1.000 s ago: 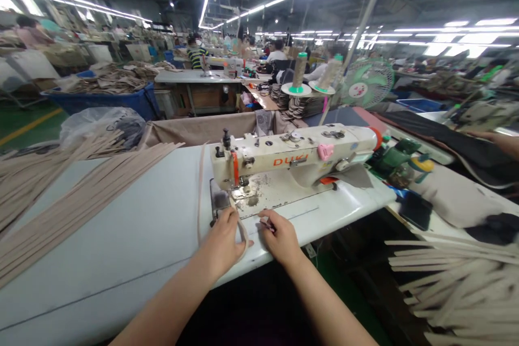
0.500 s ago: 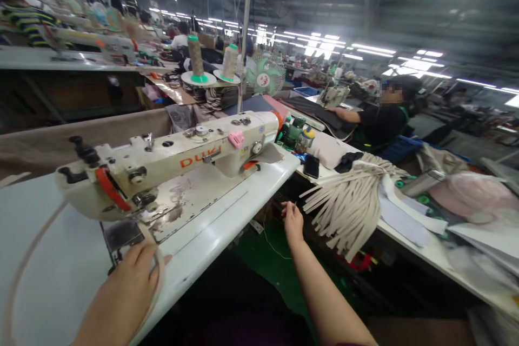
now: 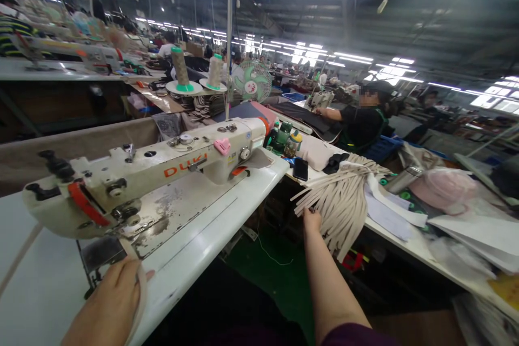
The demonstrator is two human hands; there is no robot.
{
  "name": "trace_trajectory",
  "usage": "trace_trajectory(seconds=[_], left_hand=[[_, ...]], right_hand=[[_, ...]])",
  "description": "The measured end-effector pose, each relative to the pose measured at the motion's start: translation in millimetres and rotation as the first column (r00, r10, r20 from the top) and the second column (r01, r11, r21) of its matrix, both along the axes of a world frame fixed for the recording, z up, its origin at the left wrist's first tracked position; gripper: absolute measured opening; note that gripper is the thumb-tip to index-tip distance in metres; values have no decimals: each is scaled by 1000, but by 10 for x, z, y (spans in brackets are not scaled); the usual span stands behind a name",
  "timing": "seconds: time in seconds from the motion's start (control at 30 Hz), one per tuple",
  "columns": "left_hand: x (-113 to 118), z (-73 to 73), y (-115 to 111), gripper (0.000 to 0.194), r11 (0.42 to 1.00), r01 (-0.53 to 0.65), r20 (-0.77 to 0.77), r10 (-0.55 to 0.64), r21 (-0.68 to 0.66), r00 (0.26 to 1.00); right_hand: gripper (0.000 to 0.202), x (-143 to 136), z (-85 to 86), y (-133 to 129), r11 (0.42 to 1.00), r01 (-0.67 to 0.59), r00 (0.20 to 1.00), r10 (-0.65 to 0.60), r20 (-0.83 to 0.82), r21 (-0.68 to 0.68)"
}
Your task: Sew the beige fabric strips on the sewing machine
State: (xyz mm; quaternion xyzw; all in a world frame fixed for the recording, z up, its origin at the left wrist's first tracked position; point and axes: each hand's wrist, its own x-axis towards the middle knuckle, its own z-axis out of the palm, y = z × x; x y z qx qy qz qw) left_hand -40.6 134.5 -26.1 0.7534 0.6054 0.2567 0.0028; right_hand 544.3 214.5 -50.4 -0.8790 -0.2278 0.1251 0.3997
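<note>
My left hand point(image 3: 107, 300) lies at the near edge of the sewing machine table, its fingers closed around a beige fabric strip point(image 3: 140, 294). That strip runs up beside the needle area of the white sewing machine point(image 3: 162, 167), and more of it curves away at the far left. Across the gap, my right hand point(image 3: 312, 221) is at the hanging ends of a bundle of beige strips point(image 3: 344, 200). Its fingers are bent together against the strip ends; what they pinch is too small to make out.
Two thread cones point(image 3: 182, 73) stand behind the machine near a green fan point(image 3: 252, 82). The side table holds a phone point(image 3: 300, 169), bottles point(image 3: 284, 138), white sheets point(image 3: 389, 213) and a pink cap point(image 3: 446, 189). A co-worker point(image 3: 363, 119) sits beyond. Between the tables shows green floor.
My right hand has moved from the open gap to the right, up to the ends of the strip bundle. The view has turned slightly right; my left hand keeps its hold on the strip.
</note>
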Motion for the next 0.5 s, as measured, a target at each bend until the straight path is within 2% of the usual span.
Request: trace_trajectory(seconds=[0.17,0.27,0.4,0.5], left_hand=[[154,167,-17,33,998,-63,131,66,-27,989],[192,207,-11,32,997,-68,150,71,-28,986],[174,165,18,37,997,-71,164,74,-26,984],[144,108,39,34,998,-60,164,62,-19,984]], right_hand=[[30,-71,-43,-80,999,-23,996,26,-88,25],[26,-362,-225,-266,996,-86,984,88,-154,20],[22,-889,-567,-546,975,-219,926,219,-307,34],[24,-1071,-677,-618,966,-242,889,258,-379,90]])
